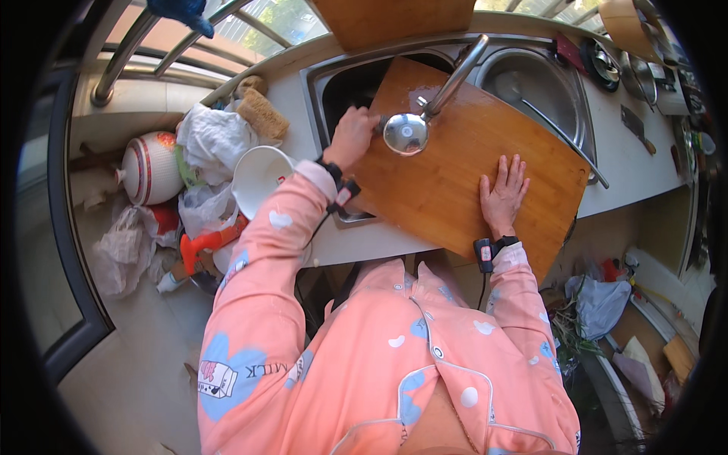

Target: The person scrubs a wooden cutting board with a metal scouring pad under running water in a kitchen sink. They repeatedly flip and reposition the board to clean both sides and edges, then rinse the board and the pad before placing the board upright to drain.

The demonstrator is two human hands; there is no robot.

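A large wooden cutting board [449, 187] lies slantwise across the double sink, its near end jutting over the counter edge. Water glistens on its far part. My left hand [351, 136] is at the board's left edge, fingers curled, beside the small dark end of the chrome faucet [405, 134]. Whether those fingers grip anything is hidden. Flat on the right part of the board rests my right hand [505, 190], with nothing in it. The left sink basin [347, 94] is partly covered by the board; the right basin [520, 79] shows behind it.
A thin metal rod [563, 142] crosses the right basin's edge. Left of the sink are a white bucket [259, 170], a sponge [263, 115] and a white cloth [213, 139]. A cleaver [637, 128] lies on the right counter. Another wooden board [392, 20] stands behind the sink.
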